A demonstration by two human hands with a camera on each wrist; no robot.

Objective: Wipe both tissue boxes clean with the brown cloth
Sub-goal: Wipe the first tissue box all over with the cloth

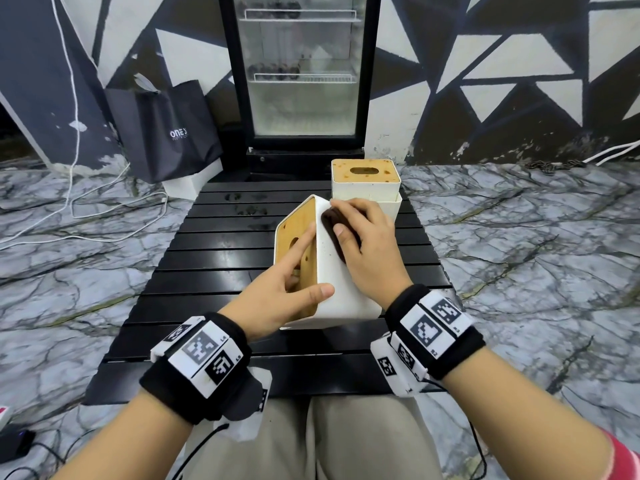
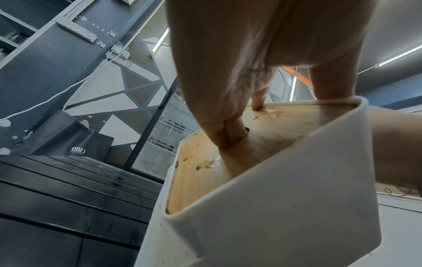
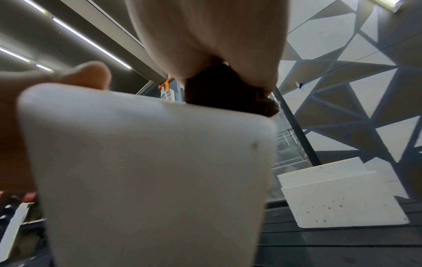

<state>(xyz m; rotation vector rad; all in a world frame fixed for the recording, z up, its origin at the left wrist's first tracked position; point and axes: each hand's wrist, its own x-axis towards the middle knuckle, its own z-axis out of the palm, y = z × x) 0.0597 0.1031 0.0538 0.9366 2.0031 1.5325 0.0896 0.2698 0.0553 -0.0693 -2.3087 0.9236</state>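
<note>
- Right hand [image 1: 367,247] pressing wadded brown cloth [image 1: 334,226] onto upturned white side of near tissue box [image 1: 341,289]; fingers curled over the cloth, thumb alongside.
- Left hand [image 1: 277,296] gripping same box: thumb on white side near the edge, index finger laid straight along the bamboo lid [image 1: 301,237], other fingers hooked into the lid slot. Likely bracing against wipe pressure.
- Box tipped on its side, lid facing left, probably to put a side wall on top for wiping.
- Second tissue box [image 1: 365,185] upright just behind, touching or nearly so; cannot tell which. Lid spotted brown, specks on white wall in right wrist view. Looks not yet wiped.
- Both on black slatted table [image 1: 214,271], smudges toward the far end.
- Beyond: glass-door fridge [image 1: 301,71], black shopping bag [image 1: 166,133], marble-pattern floor [image 1: 536,237], geometric painted wall, white cables.
</note>
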